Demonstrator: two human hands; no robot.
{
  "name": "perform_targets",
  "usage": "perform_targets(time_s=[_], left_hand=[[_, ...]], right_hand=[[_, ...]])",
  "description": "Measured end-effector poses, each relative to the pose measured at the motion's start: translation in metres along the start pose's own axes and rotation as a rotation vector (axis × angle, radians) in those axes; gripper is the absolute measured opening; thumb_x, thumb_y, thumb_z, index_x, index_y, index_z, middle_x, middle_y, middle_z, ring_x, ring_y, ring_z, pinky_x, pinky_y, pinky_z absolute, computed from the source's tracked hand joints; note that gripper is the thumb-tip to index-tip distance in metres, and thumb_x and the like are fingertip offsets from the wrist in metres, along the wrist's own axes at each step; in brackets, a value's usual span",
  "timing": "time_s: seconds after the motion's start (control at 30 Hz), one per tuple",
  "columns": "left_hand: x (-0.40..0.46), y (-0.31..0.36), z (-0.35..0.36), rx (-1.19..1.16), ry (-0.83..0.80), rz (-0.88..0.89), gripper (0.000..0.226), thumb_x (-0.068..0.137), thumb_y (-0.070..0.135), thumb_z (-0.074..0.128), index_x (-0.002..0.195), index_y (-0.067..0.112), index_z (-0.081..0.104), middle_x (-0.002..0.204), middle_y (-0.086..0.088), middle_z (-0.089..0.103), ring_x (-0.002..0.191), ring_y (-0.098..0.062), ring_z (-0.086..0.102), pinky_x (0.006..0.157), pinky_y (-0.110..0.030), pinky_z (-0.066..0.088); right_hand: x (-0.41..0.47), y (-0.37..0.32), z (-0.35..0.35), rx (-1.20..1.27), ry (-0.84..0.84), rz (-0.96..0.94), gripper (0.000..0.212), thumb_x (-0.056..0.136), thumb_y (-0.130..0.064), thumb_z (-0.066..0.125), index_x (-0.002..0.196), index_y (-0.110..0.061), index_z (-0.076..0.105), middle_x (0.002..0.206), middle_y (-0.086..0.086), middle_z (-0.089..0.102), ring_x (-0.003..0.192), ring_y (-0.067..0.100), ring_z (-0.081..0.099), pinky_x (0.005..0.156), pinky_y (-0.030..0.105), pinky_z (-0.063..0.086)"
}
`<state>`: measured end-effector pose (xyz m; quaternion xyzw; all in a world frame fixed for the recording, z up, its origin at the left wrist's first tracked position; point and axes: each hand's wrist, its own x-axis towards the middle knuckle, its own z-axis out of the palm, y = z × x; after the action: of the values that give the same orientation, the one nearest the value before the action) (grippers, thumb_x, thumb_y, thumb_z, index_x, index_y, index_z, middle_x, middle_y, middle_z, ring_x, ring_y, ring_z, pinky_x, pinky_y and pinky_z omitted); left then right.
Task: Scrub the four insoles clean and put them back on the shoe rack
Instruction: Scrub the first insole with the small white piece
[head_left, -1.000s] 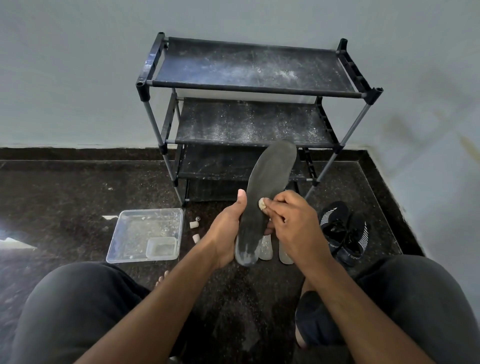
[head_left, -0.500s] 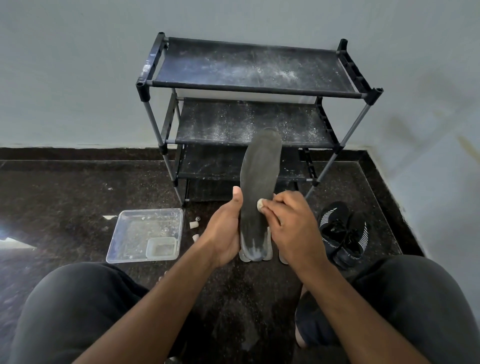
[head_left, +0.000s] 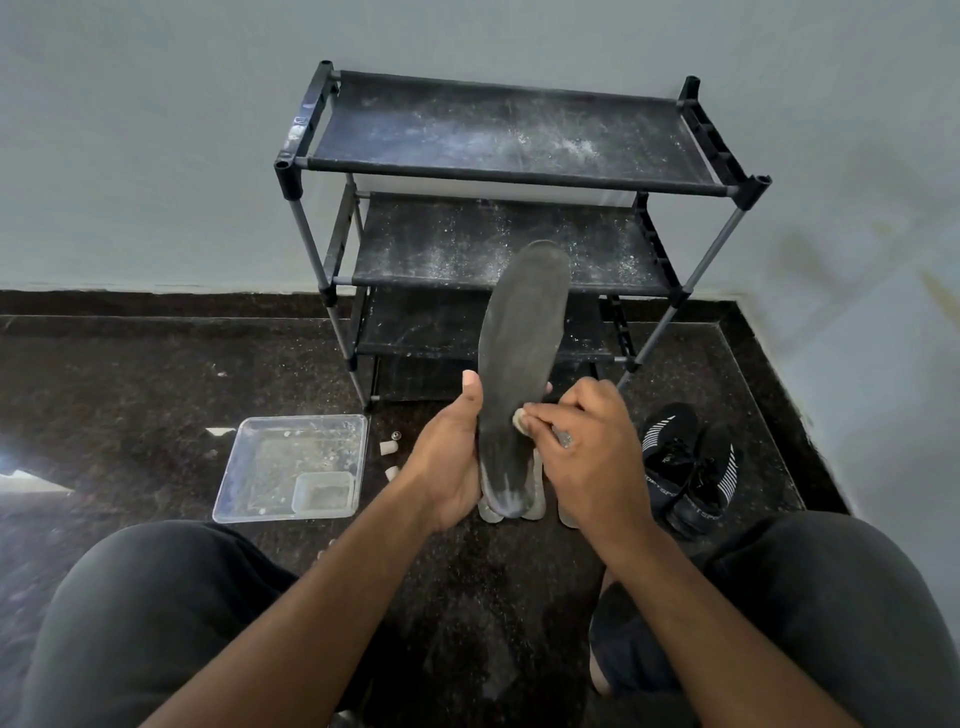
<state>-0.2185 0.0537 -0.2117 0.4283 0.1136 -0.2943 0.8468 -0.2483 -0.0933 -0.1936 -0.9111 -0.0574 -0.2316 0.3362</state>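
Insole: a dark insole (head_left: 519, 364) is held up in the air in front of the shoe rack (head_left: 498, 171), its toe end up and slightly to the right, its pale worn heel end down.
Left hand: the left hand (head_left: 449, 462) has its grip closed around the lower part of the insole, thumb up along the left edge, fingers behind.
Right hand: the right hand (head_left: 582, 452) pinches a small pale scrubbing piece (head_left: 519, 420) in its fingertips and presses it on the right edge of the insole.
Other insoles: pale insoles (head_left: 535, 499) lie on the dark floor (head_left: 156, 374) just under the hands, mostly hidden; I cannot count them.
Shoe rack: three dusty black shelves, against the wall.
Tray: a clear plastic tray (head_left: 291, 467) lies on the floor left of the hands, a smaller clear box in its near right corner.
Shoes: a pair of black shoes (head_left: 685, 467) lies on the floor right of the hands.
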Motion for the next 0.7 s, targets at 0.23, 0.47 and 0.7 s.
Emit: perform_targets(time_s=[0.23,0.47,0.7], left_hand=[[0.003,0.016,-0.012,-0.077,0.055,0.005,0.08,0.104,0.067,0.025,0.132,0.008,0.07,0.132,-0.023,0.068,0.108,-0.026,0.072,0.089,-0.038,0.063],[0.002,0.014,-0.013,-0.049,0.063,0.006,0.079,0.105,0.066,0.022,0.132,0.01,0.069,0.132,-0.022,0.069,0.105,-0.024,0.073,0.086,-0.036,0.063],[0.007,0.017,-0.019,-0.091,0.111,0.044,0.078,0.105,0.066,0.025,0.136,0.007,0.067,0.13,-0.022,0.069,0.104,-0.022,0.073,0.095,-0.036,0.057]], right_hand=[[-0.01,-0.008,0.008,0.163,-0.28,0.031,0.006,0.081,-0.02,0.081,0.084,-0.015,0.081,0.082,-0.015,0.054,0.089,0.0,0.05,0.08,0.004,0.034],[-0.014,-0.014,0.009,0.153,-0.238,0.048,0.006,0.09,-0.015,0.074,0.094,-0.012,0.078,0.091,-0.005,0.067,0.086,0.005,0.06,0.078,0.008,0.044],[-0.022,-0.016,0.015,0.213,-0.306,0.024,0.019,0.093,-0.014,0.07,0.11,-0.009,0.076,0.095,-0.002,0.066,0.087,0.007,0.063,0.079,0.017,0.051]])
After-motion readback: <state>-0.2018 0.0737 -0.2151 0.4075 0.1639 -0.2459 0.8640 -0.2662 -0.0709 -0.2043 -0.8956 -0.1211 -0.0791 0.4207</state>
